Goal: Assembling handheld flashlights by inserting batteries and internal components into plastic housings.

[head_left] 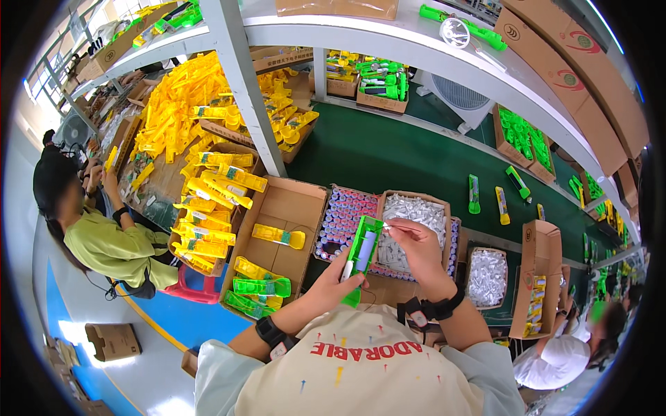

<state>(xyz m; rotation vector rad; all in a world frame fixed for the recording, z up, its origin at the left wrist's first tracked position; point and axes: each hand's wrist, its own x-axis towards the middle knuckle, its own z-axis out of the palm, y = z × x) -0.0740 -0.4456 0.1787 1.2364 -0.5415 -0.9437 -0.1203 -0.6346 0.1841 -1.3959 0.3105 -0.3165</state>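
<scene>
In the head view, the left hand (333, 283) holds a tilted green casing (358, 243), its fingers clamped round the lower part, above the place where a tray of round cells (345, 216) meets an open box (447, 225) of white pieces (409, 208). A pale violet cylinder (366, 251) lies along the casing's hollow. The right hand (418, 246) has its thumb and forefinger drawn together at the casing's upper end, apparently pinching a small pale piece (386, 226), too small to make out well. A loose pinch could let that piece drop among the similar white ones below, where it would be hard to pick out. Tipping the casing further might roll the cylinder out, since nothing visible crosses over it, and a low sweep of the right forearm could catch its black wristband (444, 305) on a box rim. Room to move is widest forward, over the green desk (409, 152), where a green unit (474, 194) and a yellow one (502, 206) lie well apart. To the left, a shallow cardboard box (277, 208) has space around a lone yellow casing (277, 236), though the heap of yellow casings (211, 215) beyond it rises over its own rim. Toward the body, the shirt (347, 367) leaves little slack.
</scene>
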